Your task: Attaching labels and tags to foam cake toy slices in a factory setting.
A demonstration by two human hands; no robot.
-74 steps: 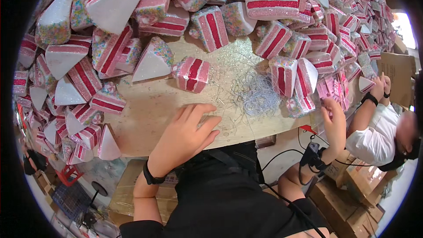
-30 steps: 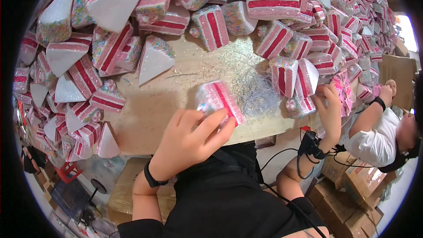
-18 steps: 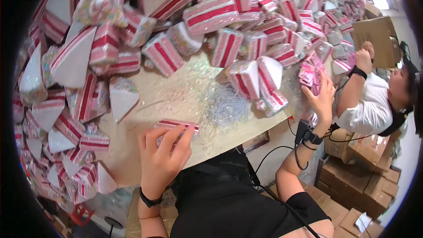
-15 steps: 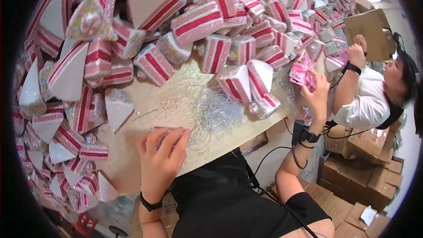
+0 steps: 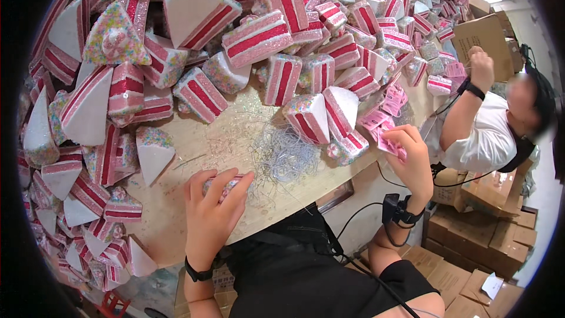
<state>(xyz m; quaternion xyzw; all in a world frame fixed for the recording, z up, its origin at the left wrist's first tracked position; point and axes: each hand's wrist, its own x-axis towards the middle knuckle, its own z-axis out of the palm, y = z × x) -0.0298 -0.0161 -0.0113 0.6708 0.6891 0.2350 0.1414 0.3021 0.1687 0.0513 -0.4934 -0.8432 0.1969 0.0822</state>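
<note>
over the pale desk [image 5: 159, 212], clasping a mostly hidden cake slice [image 5: 229, 186] in the left hand [image 5: 213, 212]; well rightward, past the string tangle [image 5: 286, 154], pinching pink tags [image 5: 375, 120] in the right hand [image 5: 413, 162]!

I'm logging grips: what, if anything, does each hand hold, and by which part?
The left hand grasps a glittery cake slice from above, exact contact hidden by fingers. The right hand pinches pink tags at their near end.
</note>
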